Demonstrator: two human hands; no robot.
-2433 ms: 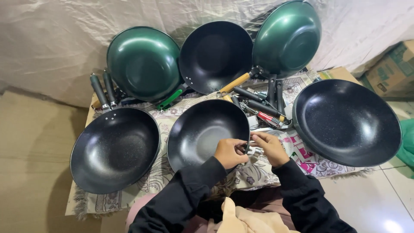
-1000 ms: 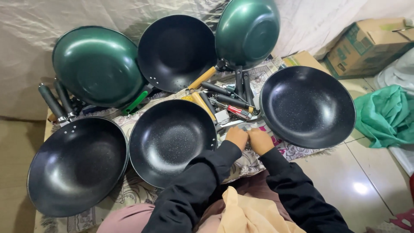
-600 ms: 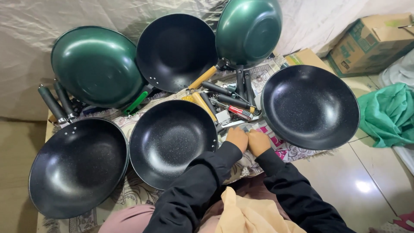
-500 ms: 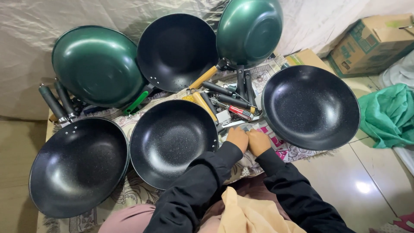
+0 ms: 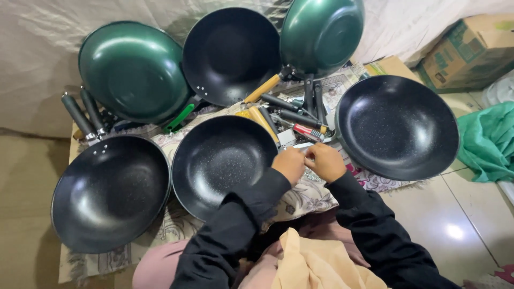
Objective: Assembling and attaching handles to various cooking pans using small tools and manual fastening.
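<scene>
Head view, looking down on a patterned cloth spread over a low surface and covered with pans. Three black speckled woks lie flat: the largest at the left, one at the right, and the middle wok directly ahead of the person. Behind them, tilted against a pale sheet, stand a green wok, a black wok and a second green wok. A cluster of loose handles, black, wooden and red, lies between the middle and right woks. A cardboard box and a green cloth sit at the right edge.

The left hand and right hand, both in black sleeves, meet just beside the right rim of the middle wok, fingers curled inward and knuckles almost touching. What they pinch between them is hidden; a small bright metal piece seems to show at the fingertips, but it cannot be told for certain.

Compared with the frame half a second earlier, the arrangement of pans and handles is unchanged, and the hands remain at the same spot by the wok rim. Against the earliest frame, the view has swung rightward, so the box and green cloth show more fully, and the hands have closed together.
</scene>
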